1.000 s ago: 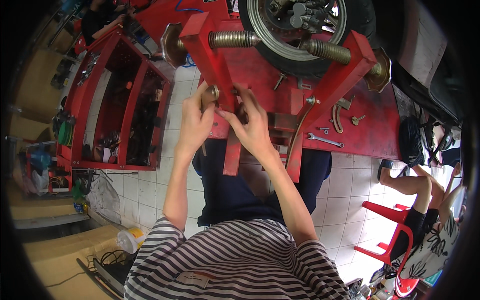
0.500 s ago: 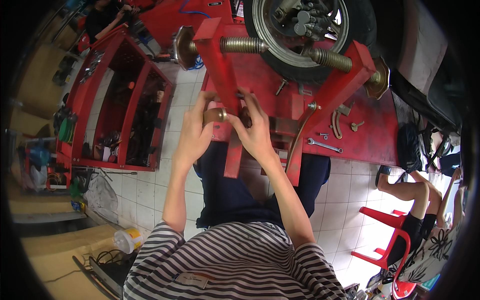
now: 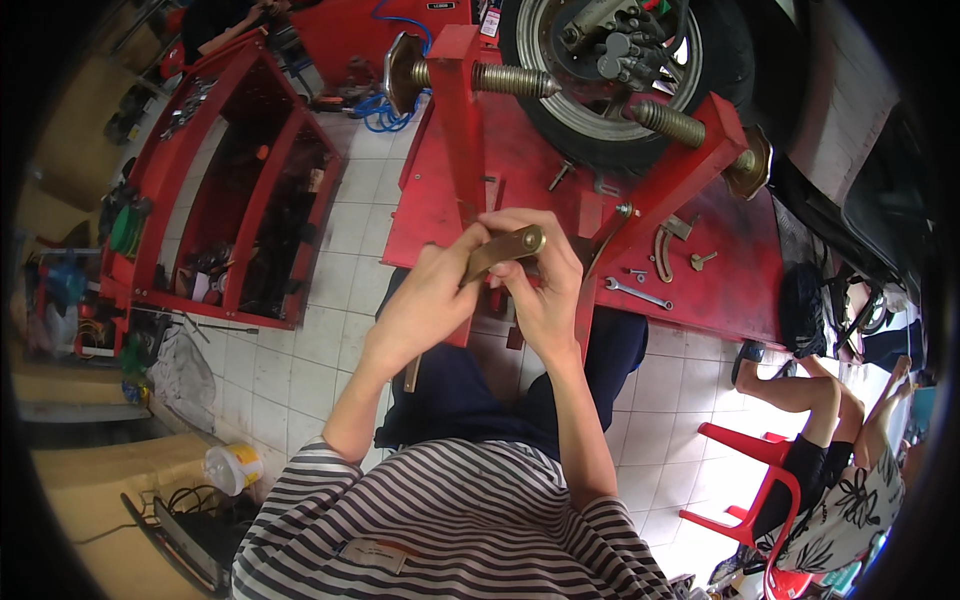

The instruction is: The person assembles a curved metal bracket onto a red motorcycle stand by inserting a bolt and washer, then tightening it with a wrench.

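My left hand [image 3: 425,305] is closed around a flat, brass-coloured metal bar [image 3: 505,252] with a round fitting at its upper end. On the other side, my right hand [image 3: 548,285] pinches the bar near that end, thumb below it and fingers behind. A narrow brass-coloured strip [image 3: 411,372] shows below my left wrist; whether it belongs to the same bar I cannot tell. Just beyond my hands rises the left red upright [image 3: 463,130] of a wheel clamp, and the right red upright [image 3: 670,195] slants up beside my right hand. Both carry thick threaded screws.
A motorcycle wheel [image 3: 535,105] stands between the clamp screws. On the red lift table [image 3: 740,290] lie a spanner [image 3: 638,293], a curved metal piece [image 3: 662,255] and small bolts. A red tool cart [image 3: 150,240] is at left; a person sits on a red chair [image 3: 745,450] at right.
Both hands have come nearer and to the right, away from the left upright, lifting the brass-coloured bar and tilting it so its end fitting shows. The whole view has shifted slightly.
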The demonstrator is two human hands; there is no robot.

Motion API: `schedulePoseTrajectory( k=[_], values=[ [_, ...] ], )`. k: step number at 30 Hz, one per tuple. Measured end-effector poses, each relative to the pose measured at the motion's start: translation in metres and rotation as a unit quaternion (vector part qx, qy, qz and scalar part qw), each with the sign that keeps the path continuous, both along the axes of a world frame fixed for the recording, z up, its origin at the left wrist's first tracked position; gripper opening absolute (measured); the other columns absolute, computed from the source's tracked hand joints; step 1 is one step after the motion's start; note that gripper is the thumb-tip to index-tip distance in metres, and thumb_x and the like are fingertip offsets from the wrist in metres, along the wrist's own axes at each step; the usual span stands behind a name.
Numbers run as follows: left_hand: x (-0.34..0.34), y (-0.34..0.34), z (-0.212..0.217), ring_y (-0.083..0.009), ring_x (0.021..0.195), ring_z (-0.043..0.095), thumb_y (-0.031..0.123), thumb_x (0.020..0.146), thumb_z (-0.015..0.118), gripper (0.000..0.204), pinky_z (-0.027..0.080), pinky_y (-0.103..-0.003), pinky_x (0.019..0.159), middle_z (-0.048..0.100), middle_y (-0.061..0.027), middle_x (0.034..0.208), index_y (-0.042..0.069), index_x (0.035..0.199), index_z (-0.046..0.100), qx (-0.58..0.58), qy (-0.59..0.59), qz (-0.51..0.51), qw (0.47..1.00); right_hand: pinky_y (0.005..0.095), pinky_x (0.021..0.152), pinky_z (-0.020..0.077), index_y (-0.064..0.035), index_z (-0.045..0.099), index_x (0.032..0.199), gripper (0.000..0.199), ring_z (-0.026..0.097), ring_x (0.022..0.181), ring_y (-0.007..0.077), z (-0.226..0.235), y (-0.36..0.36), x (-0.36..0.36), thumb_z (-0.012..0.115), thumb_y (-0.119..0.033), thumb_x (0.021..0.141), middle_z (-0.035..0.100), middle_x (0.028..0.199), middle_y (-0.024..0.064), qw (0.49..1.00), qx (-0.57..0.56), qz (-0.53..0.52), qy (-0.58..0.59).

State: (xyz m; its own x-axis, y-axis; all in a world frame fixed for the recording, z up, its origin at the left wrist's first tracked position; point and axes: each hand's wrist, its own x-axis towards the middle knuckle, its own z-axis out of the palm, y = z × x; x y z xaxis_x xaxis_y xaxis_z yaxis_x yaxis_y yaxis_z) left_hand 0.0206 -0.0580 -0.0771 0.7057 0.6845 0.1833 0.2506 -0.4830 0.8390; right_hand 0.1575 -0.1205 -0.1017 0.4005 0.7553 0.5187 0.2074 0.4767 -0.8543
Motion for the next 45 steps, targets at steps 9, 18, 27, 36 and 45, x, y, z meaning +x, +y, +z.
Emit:
schedulePoseTrajectory(
  k=[9,18,27,36,45],
  values=[
    [0.017,-0.022,-0.025,-0.0134,0.062,0.054,0.016,0.100,0.058,0.019,0.043,-0.032,0.057,0.058,-0.0096,0.070,0.000,0.106,0.050,-0.099,-0.090,-0.001,0.991,0.0241,0.067,0.0509,0.0047,0.063,0.104,0.013,0.063,0.072,0.0109,0.000,-0.014,0.011,0.062,-0.001,0.093,0.068,0.093,0.0085,0.994,-0.073,0.008,0.086],
    [0.001,-0.025,-0.053,-0.0247,0.096,0.064,0.010,0.096,0.061,0.039,0.052,-0.036,0.086,0.061,-0.0153,0.115,0.000,0.131,0.047,0.038,-0.122,0.136,0.982,0.0239,0.057,0.0388,0.0008,0.060,0.107,0.025,0.046,0.063,0.0073,-0.005,0.008,0.024,0.049,-0.022,0.105,0.064,0.084,0.0032,0.992,-0.106,-0.014,0.062],
    [0.019,0.014,-0.022,-0.0313,0.128,0.054,0.011,0.097,0.060,0.043,0.042,-0.040,0.107,0.057,-0.0197,0.136,-0.001,0.137,0.053,0.101,-0.182,0.184,0.961,0.0315,0.056,0.0368,-0.0008,0.050,0.096,0.037,0.041,0.060,0.0134,-0.012,0.022,0.023,0.039,-0.034,0.108,0.052,0.073,0.0063,0.978,-0.207,0.040,0.001],
    [0.017,0.023,-0.031,-0.0232,0.134,0.048,0.007,0.093,0.066,0.035,0.035,-0.036,0.113,0.056,-0.0162,0.138,-0.004,0.127,0.062,-0.049,-0.304,0.143,0.941,0.0301,0.056,0.0365,-0.0003,0.051,0.097,0.036,0.041,0.060,0.0126,0.000,0.023,0.008,0.039,-0.033,0.108,0.054,0.075,0.0054,0.972,-0.222,0.078,0.006],
    [0.014,0.025,-0.026,-0.0222,0.133,0.046,0.012,0.092,0.068,0.036,0.034,-0.037,0.113,0.057,-0.0107,0.141,0.000,0.127,0.064,-0.063,-0.299,0.135,0.942,0.0323,0.056,0.0379,0.0030,0.054,0.096,0.034,0.043,0.059,0.0144,0.023,0.022,0.008,0.044,-0.028,0.107,0.053,0.070,0.0081,0.960,-0.266,0.049,-0.070]
  ],
)
